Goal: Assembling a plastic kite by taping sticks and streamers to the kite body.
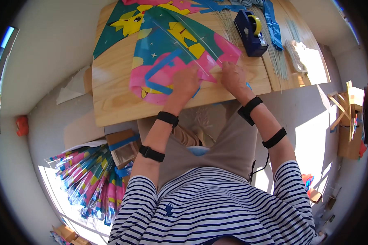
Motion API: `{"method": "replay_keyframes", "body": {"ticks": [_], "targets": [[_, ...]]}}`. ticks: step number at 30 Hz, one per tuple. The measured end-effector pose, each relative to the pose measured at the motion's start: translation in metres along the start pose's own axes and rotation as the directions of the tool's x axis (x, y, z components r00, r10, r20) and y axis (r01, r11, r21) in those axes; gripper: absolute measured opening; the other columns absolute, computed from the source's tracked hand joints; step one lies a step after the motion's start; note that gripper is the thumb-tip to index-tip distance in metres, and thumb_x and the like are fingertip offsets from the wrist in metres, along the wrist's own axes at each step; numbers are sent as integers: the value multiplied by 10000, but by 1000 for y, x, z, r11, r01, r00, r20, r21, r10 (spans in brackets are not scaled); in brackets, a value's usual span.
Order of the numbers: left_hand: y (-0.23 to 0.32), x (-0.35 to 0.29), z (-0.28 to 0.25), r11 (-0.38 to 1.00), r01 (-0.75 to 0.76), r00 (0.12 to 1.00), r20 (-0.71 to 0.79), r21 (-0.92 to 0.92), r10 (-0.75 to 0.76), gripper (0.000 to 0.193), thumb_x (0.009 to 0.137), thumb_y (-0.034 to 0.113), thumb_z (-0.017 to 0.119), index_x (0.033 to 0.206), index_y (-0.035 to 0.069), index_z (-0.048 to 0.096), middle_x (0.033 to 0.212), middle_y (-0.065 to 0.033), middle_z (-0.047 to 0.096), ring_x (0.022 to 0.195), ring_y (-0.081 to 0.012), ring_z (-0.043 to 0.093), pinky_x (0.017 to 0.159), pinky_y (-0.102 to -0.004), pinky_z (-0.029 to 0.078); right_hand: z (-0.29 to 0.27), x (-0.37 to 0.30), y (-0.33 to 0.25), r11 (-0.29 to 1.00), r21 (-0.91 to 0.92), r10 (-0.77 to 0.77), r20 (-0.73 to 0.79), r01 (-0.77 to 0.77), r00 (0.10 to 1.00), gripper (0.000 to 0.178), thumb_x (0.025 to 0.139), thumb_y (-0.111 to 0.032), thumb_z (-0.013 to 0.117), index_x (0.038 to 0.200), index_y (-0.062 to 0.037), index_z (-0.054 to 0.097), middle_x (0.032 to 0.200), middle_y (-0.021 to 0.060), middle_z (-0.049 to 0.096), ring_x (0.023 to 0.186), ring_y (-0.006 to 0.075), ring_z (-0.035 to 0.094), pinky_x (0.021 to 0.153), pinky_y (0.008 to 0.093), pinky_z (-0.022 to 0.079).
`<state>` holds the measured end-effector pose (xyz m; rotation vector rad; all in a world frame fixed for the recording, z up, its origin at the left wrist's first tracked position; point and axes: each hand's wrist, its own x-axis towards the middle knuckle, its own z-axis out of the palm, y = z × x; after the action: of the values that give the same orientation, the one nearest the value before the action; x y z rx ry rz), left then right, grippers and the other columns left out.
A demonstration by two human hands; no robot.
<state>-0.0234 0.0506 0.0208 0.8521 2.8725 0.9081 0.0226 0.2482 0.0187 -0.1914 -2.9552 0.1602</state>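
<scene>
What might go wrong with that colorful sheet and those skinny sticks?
The thin white sticks might bend or snap if pushed hard. The shiny sheet could crease under the left hand and right hand. The tape dispenser stands close to the sheet, so a wide swing might bump it.

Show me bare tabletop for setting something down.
Bare: near-left corner of the pale wooden tabletop, beside the pink-and-teal plastic sheet; a smaller patch between the right hand and thin pale sticks. Crowded: far right, around the dark-blue tape dispenser.
</scene>
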Motion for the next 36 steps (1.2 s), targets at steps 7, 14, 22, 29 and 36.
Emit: {"method": "replay_keyframes", "body": {"ticks": [7,14,22,29,36], "targets": [[-21,-31,-2,988,99,987,-113,-121,-113,210,792,173,679,967,57,676,904,-169,695,868,-383,658,734,-482,498,12,-20,-45,966,198,170,-5,-165,986,204,761,-152,700,901,-24,627,940,188,678,868,399,670,738,469,532],[-78,-93,-84,940,342,894,-312,6,-323,206,821,228,701,988,108,695,770,-149,664,759,-350,656,690,-431,490,17,-8,-40,895,353,275,47,-273,960,96,730,-92,648,781,-14,627,845,187,665,837,386,666,700,464,522],[-136,-245,-230,613,752,596,-649,243,-473,135,849,186,695,952,102,677,729,-153,650,689,-347,635,628,-437,476,-57,-17,-139,841,417,-160,-417,345,894,141,695,-25,609,835,-2,605,911,175,573,867,363,566,767,471,450],[-116,-333,-262,661,742,481,-775,110,-411,119,872,137,692,932,36,670,787,-87,685,655,-202,605,617,-338,459,14,-46,-246,720,268,-561,-317,640,764,162,690,-19,618,852,-10,609,966,159,568,963,326,544,854,443,431],[-78,-350,-228,672,456,551,-407,-584,-728,92,907,101,673,953,21,679,740,51,575,643,-32,444,591,-206,347,29,-65,-282,624,402,-556,-375,670,742,168,695,-62,677,845,-16,617,932,160,591,948,344,553,856,446,440]]}}
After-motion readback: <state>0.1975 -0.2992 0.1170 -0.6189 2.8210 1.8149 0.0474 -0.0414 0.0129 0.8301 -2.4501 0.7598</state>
